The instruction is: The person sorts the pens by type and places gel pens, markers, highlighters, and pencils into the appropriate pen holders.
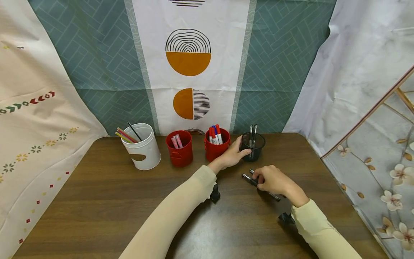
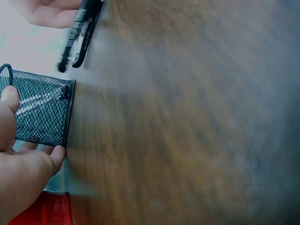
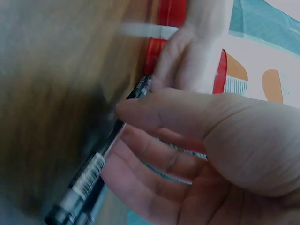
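Note:
My left hand (image 1: pixel 230 155) holds the black mesh pen cup (image 1: pixel 257 154) from its left side, thumb in front. Two dark pens (image 1: pixel 251 130) stand upright in that cup. In the left wrist view the thumb and fingers curl about the mesh wall (image 2: pixel 41 108). Closer to me and to the right, my right hand (image 1: pixel 275 180) pinches two black pens (image 1: pixel 248 177) just over the table. The right wrist view shows the thumb against these pens, a white barcode label (image 3: pixel 90 175) on one; the fingers lie behind them.
Left of the mesh cup stands a red bucket (image 1: pixel 211 153) with red and blue markers. Further left come another red bucket (image 1: pixel 182 158) with pink-white sticks and a white bucket (image 1: pixel 147 158) with colored pencils. All stand along the back of the brown wooden table (image 1: pixel 113 208), before a hanging cloth.

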